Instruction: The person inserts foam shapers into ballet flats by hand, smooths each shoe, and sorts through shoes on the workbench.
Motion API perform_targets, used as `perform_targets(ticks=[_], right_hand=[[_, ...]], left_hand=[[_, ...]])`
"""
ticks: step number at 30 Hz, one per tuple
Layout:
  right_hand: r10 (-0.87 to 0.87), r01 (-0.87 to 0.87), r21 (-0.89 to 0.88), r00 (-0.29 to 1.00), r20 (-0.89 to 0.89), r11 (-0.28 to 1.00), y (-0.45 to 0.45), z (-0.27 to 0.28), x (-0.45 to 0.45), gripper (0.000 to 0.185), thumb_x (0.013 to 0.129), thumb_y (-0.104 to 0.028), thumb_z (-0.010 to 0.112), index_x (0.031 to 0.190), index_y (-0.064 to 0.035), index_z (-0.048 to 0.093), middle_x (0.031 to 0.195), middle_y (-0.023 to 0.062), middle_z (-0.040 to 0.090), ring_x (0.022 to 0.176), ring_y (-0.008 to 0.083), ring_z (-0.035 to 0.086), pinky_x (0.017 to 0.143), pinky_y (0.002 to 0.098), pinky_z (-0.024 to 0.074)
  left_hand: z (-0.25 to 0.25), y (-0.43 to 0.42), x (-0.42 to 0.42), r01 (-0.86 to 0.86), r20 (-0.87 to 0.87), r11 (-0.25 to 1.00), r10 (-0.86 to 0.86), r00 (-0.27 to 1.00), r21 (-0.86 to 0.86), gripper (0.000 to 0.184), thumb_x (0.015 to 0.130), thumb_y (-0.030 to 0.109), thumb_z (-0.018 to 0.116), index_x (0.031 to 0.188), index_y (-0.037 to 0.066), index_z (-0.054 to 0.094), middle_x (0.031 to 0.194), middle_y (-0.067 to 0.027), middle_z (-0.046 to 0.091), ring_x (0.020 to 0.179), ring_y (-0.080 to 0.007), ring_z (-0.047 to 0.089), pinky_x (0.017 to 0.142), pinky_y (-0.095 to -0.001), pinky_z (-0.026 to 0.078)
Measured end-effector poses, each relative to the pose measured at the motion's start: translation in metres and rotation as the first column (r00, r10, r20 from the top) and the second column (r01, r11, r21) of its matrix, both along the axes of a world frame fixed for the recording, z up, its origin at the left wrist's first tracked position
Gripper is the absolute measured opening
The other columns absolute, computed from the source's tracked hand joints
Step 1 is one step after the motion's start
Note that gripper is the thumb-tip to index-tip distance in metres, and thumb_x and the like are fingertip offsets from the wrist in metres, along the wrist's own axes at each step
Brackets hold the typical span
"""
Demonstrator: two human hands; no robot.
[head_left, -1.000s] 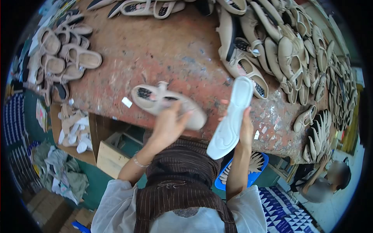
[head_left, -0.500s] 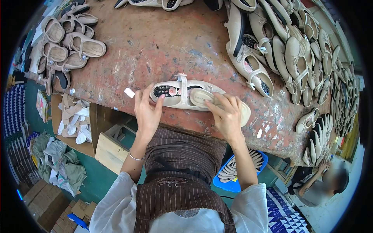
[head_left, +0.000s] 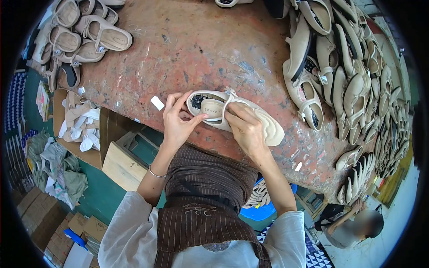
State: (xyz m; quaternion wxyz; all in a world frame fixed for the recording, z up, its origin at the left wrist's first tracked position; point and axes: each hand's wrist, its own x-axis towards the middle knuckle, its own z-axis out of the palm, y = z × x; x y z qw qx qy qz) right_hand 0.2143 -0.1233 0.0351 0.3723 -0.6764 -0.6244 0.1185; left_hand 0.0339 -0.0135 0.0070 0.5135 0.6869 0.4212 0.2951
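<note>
1. Shows a worn, paint-flecked table (head_left: 192,49) under the grip, reaching well beyond it on the far side.
2. Shows a heap of beige shoes (head_left: 353,85) on the same surface, well to the right of the grip.
3. Includes a brown pinstriped apron (head_left: 201,223), just to the near side of the grip.
4. Includes a smaller cluster of shoes (head_left: 107,33), beyond the grip and off to its left.
5. Includes a cardboard box (head_left: 105,138) of pale scraps (head_left: 82,125), below table level and left of the grip.
6. Shows one beige shoe (head_left: 221,126) on the table between both hands, heel toward the left, toe toward the right, strap just beside the right fingers.
7. Pinches the heel end with the left hand (head_left: 176,123), fingers at the far rim, thumb at the near one.
8. Presses the right hand (head_left: 246,129) to the middle of the shoe, fingers bunched together over the insole (head_left: 212,108); thumb hidden, so cannot tell whether pinching or only pushing.
9. Shows the insole's lettered heel part inside the shoe, between the two hands, with the ridged front end outside, over the toe.
10. Shows a white paper slip (head_left: 157,103) on the table, just left of the left hand.
</note>
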Motion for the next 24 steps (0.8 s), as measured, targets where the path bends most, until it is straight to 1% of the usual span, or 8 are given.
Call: perform_targets(ticks=[2, 5, 8, 11, 12, 15, 21, 24], right_hand=[[-0.038, 0.039, 0.009, 0.998, -0.042, 0.999, 0.003, -0.001, -0.002, 0.021, 0.073, 0.005, 0.07, 0.094, 0.0004, 0.073, 0.106, 0.0131, 0.067, 0.099, 0.0307, 0.065, 0.086, 0.0397, 0.0529], [-0.054, 0.052, -0.024, 0.995, -0.087, 0.998, 0.012, -0.001, -0.009, 0.023, 0.073, 0.008, 0.07, 0.095, 0.0004, 0.073, 0.104, 0.0135, 0.068, 0.097, 0.0305, 0.066, 0.083, 0.039, 0.0535], [-0.047, 0.042, -0.055, 0.995, -0.083, 0.998, 0.016, -0.004, -0.013, 0.025, 0.073, 0.009, 0.07, 0.096, -0.0001, 0.074, 0.103, 0.0135, 0.068, 0.096, 0.0298, 0.066, 0.081, 0.0382, 0.0538], [-0.043, 0.039, -0.079, 0.997, -0.06, 0.996, 0.016, -0.003, -0.016, 0.027, 0.073, 0.009, 0.07, 0.098, -0.0007, 0.075, 0.104, 0.0133, 0.069, 0.094, 0.0287, 0.066, 0.08, 0.0375, 0.054], [-0.047, 0.042, -0.091, 0.998, -0.045, 0.995, 0.017, -0.002, -0.015, 0.028, 0.073, 0.009, 0.07, 0.098, -0.0008, 0.075, 0.105, 0.0132, 0.069, 0.093, 0.0283, 0.066, 0.08, 0.0374, 0.054], [-0.032, 0.029, -0.022, 0.991, -0.128, 0.999, 0.017, -0.007, -0.014, 0.028, 0.073, 0.009, 0.07, 0.098, -0.0012, 0.075, 0.106, 0.0123, 0.07, 0.092, 0.0271, 0.066, 0.08, 0.0369, 0.054], [-0.048, 0.045, -0.069, 0.998, -0.039, 0.997, 0.022, -0.011, -0.019, 0.028, 0.072, 0.008, 0.07, 0.097, -0.0012, 0.075, 0.106, 0.0106, 0.07, 0.091, 0.0262, 0.066, 0.079, 0.0365, 0.0544], [-0.074, 0.077, -0.108, 0.997, 0.035, 0.991, 0.021, -0.012, -0.021, 0.027, 0.075, 0.008, 0.071, 0.099, -0.0032, 0.077, 0.112, 0.0114, 0.071, 0.09, 0.0245, 0.067, 0.08, 0.0349, 0.0542]], left_hand=[[-0.001, 0.002, -0.002, 0.018, 0.026, 1.0, -0.017, 1.0, -0.017, 0.062, 0.073, 0.004, 0.086, 0.128, -0.004, 0.059, 0.115, -0.0051, 0.048, 0.085, -0.0084, 0.059, 0.065, -0.02, 0.058], [-0.002, 0.004, -0.003, 0.017, 0.057, 0.999, -0.015, 0.998, -0.042, 0.057, 0.075, 0.005, 0.084, 0.126, -0.004, 0.061, 0.114, -0.0052, 0.048, 0.083, -0.0078, 0.057, 0.063, -0.0193, 0.056], [0.0, 0.007, -0.003, -0.004, 0.057, 0.998, 0.008, 0.998, -0.07, 0.057, 0.074, 0.012, 0.087, 0.123, -0.006, 0.062, 0.109, -0.0079, 0.052, 0.08, -0.0087, 0.059, 0.06, -0.0201, 0.057], [0.004, 0.007, 0.001, -0.033, 0.071, 0.995, 0.04, 0.997, -0.096, 0.049, 0.077, 0.004, 0.083, 0.121, -0.004, 0.064, 0.109, -0.005, 0.051, 0.079, -0.0056, 0.056, 0.056, -0.0167, 0.053], [0.002, 0.007, 0.003, -0.043, 0.077, 0.995, 0.05, 0.996, -0.089, 0.048, 0.077, 0.004, 0.083, 0.12, -0.004, 0.065, 0.109, -0.0049, 0.051, 0.078, -0.0054, 0.056, 0.055, -0.0165, 0.052], [-0.001, 0.008, 0.004, -0.073, 0.075, 0.996, 0.076, 0.994, -0.052, 0.046, 0.076, 0.004, 0.083, 0.118, -0.004, 0.065, 0.107, -0.0047, 0.053, 0.076, -0.0046, 0.056, 0.054, -0.0162, 0.052], [-0.003, 0.009, 0.009, -0.105, 0.077, 0.994, 0.106, 0.991, -0.013, 0.041, 0.074, 0.003, 0.084, 0.111, -0.004, 0.067, 0.103, -0.0051, 0.056, 0.072, -0.0038, 0.057, 0.051, -0.016, 0.05], [-0.005, 0.009, 0.011, -0.13, 0.041, 0.991, 0.129, 0.991, 0.037, 0.036, 0.074, 0.001, 0.084, 0.106, -0.004, 0.068, 0.1, -0.005, 0.057, 0.066, -0.0035, 0.056, 0.05, -0.016, 0.047]])
